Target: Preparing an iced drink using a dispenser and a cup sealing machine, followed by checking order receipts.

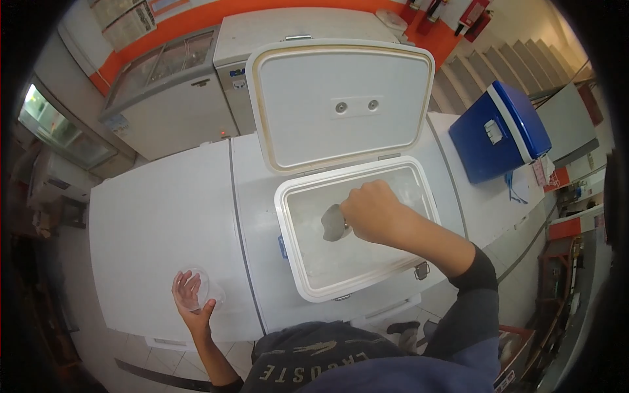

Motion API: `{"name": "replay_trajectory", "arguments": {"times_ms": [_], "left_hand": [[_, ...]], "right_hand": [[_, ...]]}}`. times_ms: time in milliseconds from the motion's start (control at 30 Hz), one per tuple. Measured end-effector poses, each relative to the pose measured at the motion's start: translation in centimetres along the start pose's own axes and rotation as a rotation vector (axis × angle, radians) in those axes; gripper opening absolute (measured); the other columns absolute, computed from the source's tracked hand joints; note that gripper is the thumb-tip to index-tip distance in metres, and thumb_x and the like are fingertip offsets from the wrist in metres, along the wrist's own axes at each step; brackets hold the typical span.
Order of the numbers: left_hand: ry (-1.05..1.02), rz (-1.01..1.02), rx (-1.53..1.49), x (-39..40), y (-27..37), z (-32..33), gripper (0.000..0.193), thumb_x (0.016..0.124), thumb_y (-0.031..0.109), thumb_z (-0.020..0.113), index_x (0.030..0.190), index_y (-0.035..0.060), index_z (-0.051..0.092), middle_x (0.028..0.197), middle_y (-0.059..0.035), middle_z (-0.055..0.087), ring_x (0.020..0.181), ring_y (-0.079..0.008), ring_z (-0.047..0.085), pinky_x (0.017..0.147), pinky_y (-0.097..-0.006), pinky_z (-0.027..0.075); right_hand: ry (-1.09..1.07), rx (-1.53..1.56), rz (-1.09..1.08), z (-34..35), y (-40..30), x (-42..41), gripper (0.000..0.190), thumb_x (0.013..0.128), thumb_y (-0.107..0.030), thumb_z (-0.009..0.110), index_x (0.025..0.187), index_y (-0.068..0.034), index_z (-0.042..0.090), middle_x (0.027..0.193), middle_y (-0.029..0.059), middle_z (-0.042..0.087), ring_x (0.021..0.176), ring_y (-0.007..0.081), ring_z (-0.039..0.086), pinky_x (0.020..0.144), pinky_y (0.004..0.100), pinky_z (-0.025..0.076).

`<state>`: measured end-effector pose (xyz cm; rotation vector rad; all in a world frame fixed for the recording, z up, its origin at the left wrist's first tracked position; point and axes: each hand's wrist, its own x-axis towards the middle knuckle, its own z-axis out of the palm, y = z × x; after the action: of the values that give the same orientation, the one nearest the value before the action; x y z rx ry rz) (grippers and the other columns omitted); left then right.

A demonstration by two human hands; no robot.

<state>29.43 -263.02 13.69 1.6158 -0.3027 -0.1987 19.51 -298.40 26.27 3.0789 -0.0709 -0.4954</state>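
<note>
My right hand (376,213) is closed around the handle of a metal scoop (334,224). It is over the opening of a white insulated cooler box (295,255), with the scoop's blade pointing down to the left. A whitish surface, perhaps ice, shows inside the box, but I cannot tell how deep it lies. Hinged at the far side, the box's white lid (339,135) stands raised. To the left, my left hand (194,312) grips a clear plastic cup (214,291), fingers and thumb on opposite sides. The cup is tilted, its rim towards the fingers.
White chest-type tops (162,231) carry the box. At the right stands a blue cooler (484,142) with a white band, blue straps (512,189) beside it. Behind are a glass-topped freezer (172,113) and stairs (516,69). A metal latch (421,271) juts from the box's near side.
</note>
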Motion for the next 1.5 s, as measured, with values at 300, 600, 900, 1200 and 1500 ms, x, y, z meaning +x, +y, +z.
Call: {"name": "replay_trajectory", "arguments": {"times_ms": [300,600,900,1200,1500], "left_hand": [[-0.08,-0.007,-0.046,0.2,-0.5,1.1,0.094,0.056,0.025,0.082,0.129,0.0016,0.028,0.122,-0.015,0.041,0.111,-0.0267,0.045,0.098,-0.0386,0.033],[-0.028,0.004,-0.082,-0.6,-1.2,-0.6,0.093,0.056,0.024,0.081,0.129,0.0016,0.029,0.122,-0.0151,0.041,0.111,-0.0275,0.045,0.098,-0.0397,0.032],[0.005,0.006,-0.092,-1.0,-1.7,-1.9,0.09,0.057,0.021,0.079,0.129,0.0023,0.03,0.122,-0.0151,0.041,0.111,-0.0274,0.045,0.099,-0.0406,0.031],[-0.018,0.029,-0.141,-1.1,-1.3,-1.6,0.089,0.057,0.019,0.078,0.129,0.0029,0.029,0.122,-0.0142,0.041,0.111,-0.0273,0.045,0.098,-0.0402,0.031],[-0.001,0.063,-0.155,-2.1,-0.9,-1.7,0.09,0.055,0.019,0.079,0.129,0.0037,0.03,0.121,-0.0135,0.041,0.111,-0.0266,0.045,0.099,-0.0398,0.031]], "right_hand": [[-0.244,-0.005,-0.036,1.6,-3.2,3.7,0.016,0.069,-0.023,0.064,0.071,-0.008,0.066,0.069,0.0106,0.063,0.065,0.026,0.062,0.054,0.0333,0.045],[-0.141,-0.069,0.092,4.8,-6.6,4.3,0.013,0.071,-0.024,0.064,0.073,-0.012,0.066,0.072,0.0054,0.062,0.069,0.0197,0.061,0.052,0.0292,0.042],[-0.146,-0.082,0.172,6.7,-6.7,5.8,0.006,0.069,-0.012,0.06,0.073,-0.012,0.065,0.074,0.0051,0.062,0.071,0.0194,0.061,0.053,0.0297,0.042],[0.108,0.125,0.311,10.4,-4.3,4.1,0.009,0.07,-0.015,0.06,0.07,-0.007,0.065,0.072,0.0121,0.063,0.065,0.0269,0.062,0.054,0.0369,0.047],[-0.075,0.38,0.402,11.5,-1.9,4.6,0.018,0.073,-0.013,0.053,0.083,-0.005,0.065,0.081,0.0148,0.064,0.077,0.0298,0.063,0.066,0.0392,0.049]]}}
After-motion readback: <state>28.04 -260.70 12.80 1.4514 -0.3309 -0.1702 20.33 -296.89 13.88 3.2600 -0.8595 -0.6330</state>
